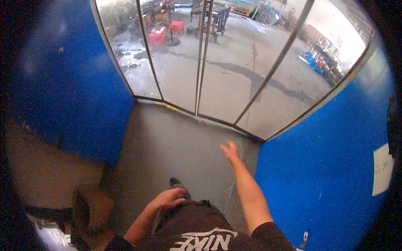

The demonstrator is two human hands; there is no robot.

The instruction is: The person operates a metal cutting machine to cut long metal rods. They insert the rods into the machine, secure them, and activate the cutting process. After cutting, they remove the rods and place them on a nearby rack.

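Note:
My right arm reaches forward, and my right hand (pixel 229 151) is above the grey floor (pixel 167 129), short of the glass doors (pixel 201 71). Its fingers look loosely bent, with the thumb apart and nothing visible between them; the hand is slightly blurred. Low in front of my body, my left hand (pixel 169 199) lies by the top of my dark trousers (pixel 165 217). Its fingers are stretched toward the right, and no object shows in them; the fingertips are partly hard to make out. One dark shoe (pixel 176 182) shows just beyond it.
Blue panels (pixel 71 75) flank the doors, with a paper sheet (pixel 382 169) on the right one. A brown cardboard box (pixel 94 209) stands at lower left. Beyond the glass are red stools (pixel 177 27), a dark wheeled table (pixel 215 19) and a cluttered rack (pixel 324 62).

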